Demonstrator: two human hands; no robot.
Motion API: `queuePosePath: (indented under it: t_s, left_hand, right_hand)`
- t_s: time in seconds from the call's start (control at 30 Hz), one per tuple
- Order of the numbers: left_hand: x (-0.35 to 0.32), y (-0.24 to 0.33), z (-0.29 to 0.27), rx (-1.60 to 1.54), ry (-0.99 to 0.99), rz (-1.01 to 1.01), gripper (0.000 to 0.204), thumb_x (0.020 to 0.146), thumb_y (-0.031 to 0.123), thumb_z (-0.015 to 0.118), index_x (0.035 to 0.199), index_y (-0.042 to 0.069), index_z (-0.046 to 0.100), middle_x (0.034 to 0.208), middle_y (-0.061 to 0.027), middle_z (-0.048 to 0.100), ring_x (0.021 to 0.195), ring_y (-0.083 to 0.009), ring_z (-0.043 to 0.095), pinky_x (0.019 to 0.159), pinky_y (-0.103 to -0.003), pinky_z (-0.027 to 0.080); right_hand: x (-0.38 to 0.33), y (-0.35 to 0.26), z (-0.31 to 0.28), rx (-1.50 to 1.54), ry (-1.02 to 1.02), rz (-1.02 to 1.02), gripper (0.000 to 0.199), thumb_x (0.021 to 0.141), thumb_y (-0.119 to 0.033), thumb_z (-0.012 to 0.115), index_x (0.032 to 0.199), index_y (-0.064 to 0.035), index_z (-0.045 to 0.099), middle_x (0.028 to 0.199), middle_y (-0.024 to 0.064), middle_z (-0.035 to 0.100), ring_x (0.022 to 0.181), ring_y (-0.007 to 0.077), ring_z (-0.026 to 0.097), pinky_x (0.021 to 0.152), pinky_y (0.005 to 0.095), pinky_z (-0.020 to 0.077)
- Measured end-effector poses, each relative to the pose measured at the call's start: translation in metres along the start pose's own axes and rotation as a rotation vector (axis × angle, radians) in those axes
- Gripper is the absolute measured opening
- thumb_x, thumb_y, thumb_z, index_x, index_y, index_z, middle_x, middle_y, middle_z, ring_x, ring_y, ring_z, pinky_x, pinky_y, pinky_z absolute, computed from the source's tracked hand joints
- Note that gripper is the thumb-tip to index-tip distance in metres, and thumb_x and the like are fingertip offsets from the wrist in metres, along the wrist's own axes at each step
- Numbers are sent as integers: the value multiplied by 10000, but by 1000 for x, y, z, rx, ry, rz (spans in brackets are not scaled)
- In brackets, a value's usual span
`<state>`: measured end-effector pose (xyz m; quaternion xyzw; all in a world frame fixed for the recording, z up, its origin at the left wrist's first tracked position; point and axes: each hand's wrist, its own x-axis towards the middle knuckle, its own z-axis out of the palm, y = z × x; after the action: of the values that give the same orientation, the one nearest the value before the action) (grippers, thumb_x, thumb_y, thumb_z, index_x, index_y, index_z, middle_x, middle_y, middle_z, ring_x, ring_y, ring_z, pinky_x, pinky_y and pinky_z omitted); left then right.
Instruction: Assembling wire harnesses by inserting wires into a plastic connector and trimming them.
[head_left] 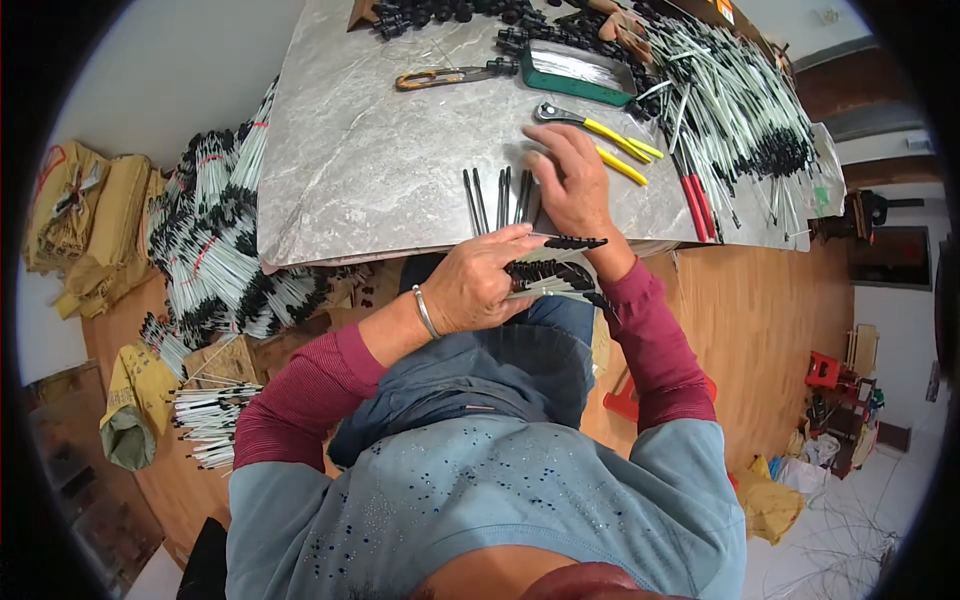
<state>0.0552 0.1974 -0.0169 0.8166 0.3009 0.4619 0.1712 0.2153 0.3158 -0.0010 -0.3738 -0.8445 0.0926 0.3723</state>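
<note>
My left hand (482, 280), with a silver bangle at the wrist, is closed around a bundle of thin white rods with black ribbed ends (552, 274), just off the table's near edge. Several black-tipped rods (503, 197) lie on the table edge beyond its fingers, some in small groups. My right hand (575, 185) is over the table edge beside these rods, fingers stretched and apart, with nothing visible in them. Past it lie yellow-handled pliers (612, 140). Part of the rods' length is hidden behind my hands.
A green tray (580, 90) of thin white pieces stands farther back, near scissors (440, 78) and black parts (440, 12). Piled white rods (740, 100) cover the right side, with red-handled pliers (694, 208) alongside. Rod bundles (215, 255) and sacks (105, 205) fill the floor at left.
</note>
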Motion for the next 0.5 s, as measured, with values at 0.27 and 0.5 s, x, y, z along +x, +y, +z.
queuePosePath:
  t_s: [0.27,0.5]
  left_hand:
    - [16,22,24,-198,51,61,331,637,68,810,950,20,713,990,-159,689,944,-377,692,860,-438,574]
    - [9,36,21,-155,212,-43,219,690,63,795,887,2,722,995,-138,724,866,-271,723,780,-383,592]
  right_hand:
    - [30,-25,35,41,-393,-414,529,964,-440,492,1412,-159,478,1492,146,420,1414,368,317,1141,572,208]
    - [51,-12,20,-116,-216,-376,238,798,-213,686,1002,-96,651,964,51,682,1000,298,628,901,463,439]
